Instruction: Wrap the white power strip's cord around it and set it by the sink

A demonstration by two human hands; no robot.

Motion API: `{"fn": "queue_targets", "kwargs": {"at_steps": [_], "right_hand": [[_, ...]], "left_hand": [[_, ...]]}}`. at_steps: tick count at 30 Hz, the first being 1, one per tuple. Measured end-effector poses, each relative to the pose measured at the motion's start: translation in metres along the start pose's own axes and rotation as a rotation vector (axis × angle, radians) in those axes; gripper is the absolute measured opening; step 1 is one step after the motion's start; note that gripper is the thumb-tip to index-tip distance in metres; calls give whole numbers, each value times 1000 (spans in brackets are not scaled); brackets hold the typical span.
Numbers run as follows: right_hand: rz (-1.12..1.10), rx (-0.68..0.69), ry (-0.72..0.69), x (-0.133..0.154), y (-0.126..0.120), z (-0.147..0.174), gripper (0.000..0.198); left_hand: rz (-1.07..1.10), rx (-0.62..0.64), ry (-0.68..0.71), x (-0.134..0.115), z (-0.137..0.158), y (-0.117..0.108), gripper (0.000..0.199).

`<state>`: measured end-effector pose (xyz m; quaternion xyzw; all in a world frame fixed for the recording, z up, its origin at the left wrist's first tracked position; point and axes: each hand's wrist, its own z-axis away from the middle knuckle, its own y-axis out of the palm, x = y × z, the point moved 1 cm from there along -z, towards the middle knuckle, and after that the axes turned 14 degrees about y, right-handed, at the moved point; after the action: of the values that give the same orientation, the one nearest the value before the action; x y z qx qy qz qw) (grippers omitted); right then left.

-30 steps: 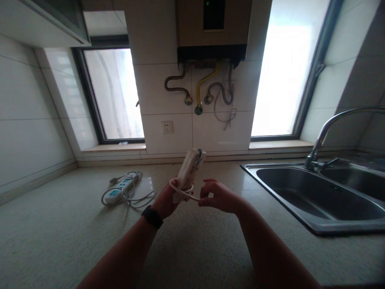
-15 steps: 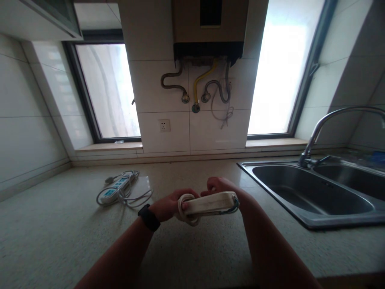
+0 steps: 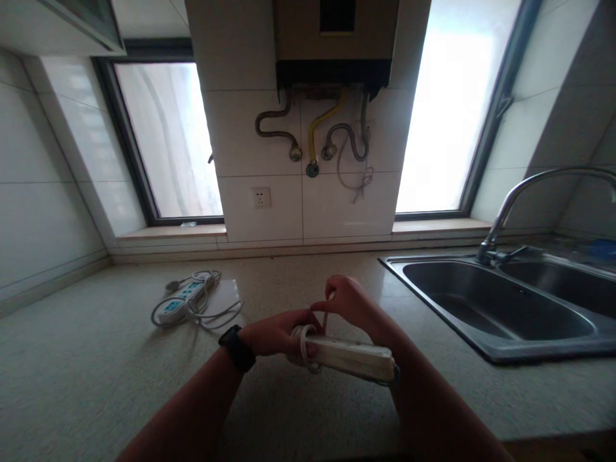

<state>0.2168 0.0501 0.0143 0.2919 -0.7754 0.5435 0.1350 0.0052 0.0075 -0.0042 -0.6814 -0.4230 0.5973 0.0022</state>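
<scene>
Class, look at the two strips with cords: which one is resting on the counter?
The strip with blue-green socket panels, at the picture's left. The other strip is held in the left hand, a white cord wound around one end.

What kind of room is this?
It looks like a kitchen: there's a double sink with a curved tap set into a long counter, and what seems to be a water heater on the tiled wall.

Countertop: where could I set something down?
Between the left wall and teal-socketed power strip; also beyond the left hand, between the strip's cord and the sink. Crowded around that cord and where the left hand holds the white bar.
</scene>
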Motion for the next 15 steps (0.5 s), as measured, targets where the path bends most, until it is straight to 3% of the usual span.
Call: {"fn": "queue_targets", "kwargs": {"at_steps": [9, 11, 15], "right_hand": [[-309, 331, 67, -7, -17, 2, 45], [-328, 319, 74, -9, -14, 0, 46], [-286, 213, 36, -8, -5, -2, 36]], "left_hand": [[-126, 38, -35, -2, 2, -2, 61], [-117, 25, -56, -2, 2, -1, 66], [-89, 9, -78, -4, 1, 2, 100]]}}
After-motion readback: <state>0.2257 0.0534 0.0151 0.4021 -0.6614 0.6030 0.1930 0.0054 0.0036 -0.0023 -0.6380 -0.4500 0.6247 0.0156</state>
